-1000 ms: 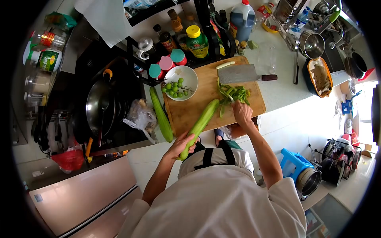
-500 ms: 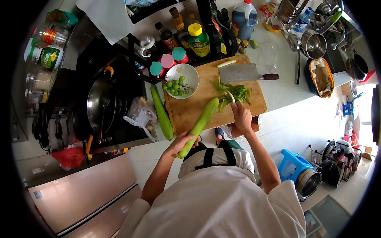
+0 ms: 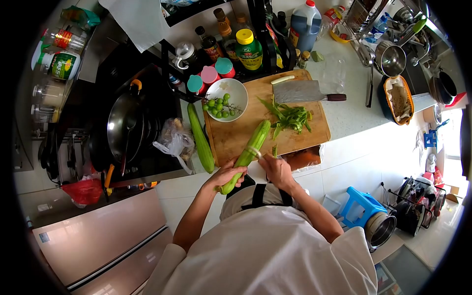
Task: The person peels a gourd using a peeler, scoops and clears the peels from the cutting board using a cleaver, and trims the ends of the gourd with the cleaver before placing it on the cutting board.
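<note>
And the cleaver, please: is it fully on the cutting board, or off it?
Partly on: the cleaver lies flat, most of its blade over the cutting board, its handle past the edge.

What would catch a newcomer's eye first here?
Probably the long green gourd in the left hand, its tip over the cutting board, the right hand close by with a blurred tool. Then the cleaver lying beyond the green strips, and grapes in the white bowl at the board's left.
</note>
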`<control>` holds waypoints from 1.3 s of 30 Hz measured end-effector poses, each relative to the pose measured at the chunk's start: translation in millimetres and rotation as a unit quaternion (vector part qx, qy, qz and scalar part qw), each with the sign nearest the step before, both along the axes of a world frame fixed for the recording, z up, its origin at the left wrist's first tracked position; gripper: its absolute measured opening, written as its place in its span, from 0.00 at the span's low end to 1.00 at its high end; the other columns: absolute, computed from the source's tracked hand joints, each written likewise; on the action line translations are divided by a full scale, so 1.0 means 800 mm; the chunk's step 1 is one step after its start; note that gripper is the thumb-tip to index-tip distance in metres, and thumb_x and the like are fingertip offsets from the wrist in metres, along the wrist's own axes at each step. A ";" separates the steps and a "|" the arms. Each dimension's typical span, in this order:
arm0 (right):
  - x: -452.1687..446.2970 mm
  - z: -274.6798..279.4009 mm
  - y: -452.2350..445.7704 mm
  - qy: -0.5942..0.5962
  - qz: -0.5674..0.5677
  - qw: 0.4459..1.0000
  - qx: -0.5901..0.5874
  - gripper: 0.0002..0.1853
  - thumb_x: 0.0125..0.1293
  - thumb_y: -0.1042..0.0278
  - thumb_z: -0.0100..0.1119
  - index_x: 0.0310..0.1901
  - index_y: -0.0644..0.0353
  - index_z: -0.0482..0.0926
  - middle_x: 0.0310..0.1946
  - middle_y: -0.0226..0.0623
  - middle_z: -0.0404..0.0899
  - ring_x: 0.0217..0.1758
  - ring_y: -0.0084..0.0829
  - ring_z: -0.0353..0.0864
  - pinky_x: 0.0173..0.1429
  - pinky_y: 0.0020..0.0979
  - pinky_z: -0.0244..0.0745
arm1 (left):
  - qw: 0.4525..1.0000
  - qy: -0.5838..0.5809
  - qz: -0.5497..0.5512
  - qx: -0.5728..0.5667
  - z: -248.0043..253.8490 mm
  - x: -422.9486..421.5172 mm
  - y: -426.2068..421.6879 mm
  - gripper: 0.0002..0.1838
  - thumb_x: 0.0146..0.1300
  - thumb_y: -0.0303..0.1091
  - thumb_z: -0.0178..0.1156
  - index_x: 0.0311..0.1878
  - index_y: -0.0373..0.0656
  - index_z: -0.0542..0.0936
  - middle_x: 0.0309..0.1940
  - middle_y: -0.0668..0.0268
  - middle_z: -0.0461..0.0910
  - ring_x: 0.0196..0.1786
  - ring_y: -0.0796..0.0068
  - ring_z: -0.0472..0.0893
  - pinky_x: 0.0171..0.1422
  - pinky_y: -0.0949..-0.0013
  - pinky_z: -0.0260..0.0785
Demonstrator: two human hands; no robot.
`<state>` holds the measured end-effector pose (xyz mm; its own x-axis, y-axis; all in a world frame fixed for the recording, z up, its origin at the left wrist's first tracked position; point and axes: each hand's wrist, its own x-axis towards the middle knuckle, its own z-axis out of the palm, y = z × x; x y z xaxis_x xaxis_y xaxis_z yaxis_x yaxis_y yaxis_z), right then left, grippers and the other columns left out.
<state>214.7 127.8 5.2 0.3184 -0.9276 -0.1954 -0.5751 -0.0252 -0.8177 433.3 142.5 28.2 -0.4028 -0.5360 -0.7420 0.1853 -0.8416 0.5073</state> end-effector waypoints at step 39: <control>-0.038 -0.084 -0.121 0.197 -0.095 0.973 -0.073 0.15 0.69 0.52 0.50 0.36 0.57 0.73 0.22 0.52 0.78 0.27 0.58 0.78 0.30 0.54 0.70 | 0.981 -0.148 -0.065 -0.107 -0.022 0.009 0.032 0.30 0.68 0.30 0.55 0.71 0.51 0.57 0.36 0.70 0.71 0.24 0.82 0.71 0.27 0.73 0.67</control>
<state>184.4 31.3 -62.2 0.0666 -0.9894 -0.1294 -0.8484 0.0122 -0.5293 440.2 168.1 10.4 -0.2620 -0.6509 -0.7125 -0.0995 -0.7161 0.6908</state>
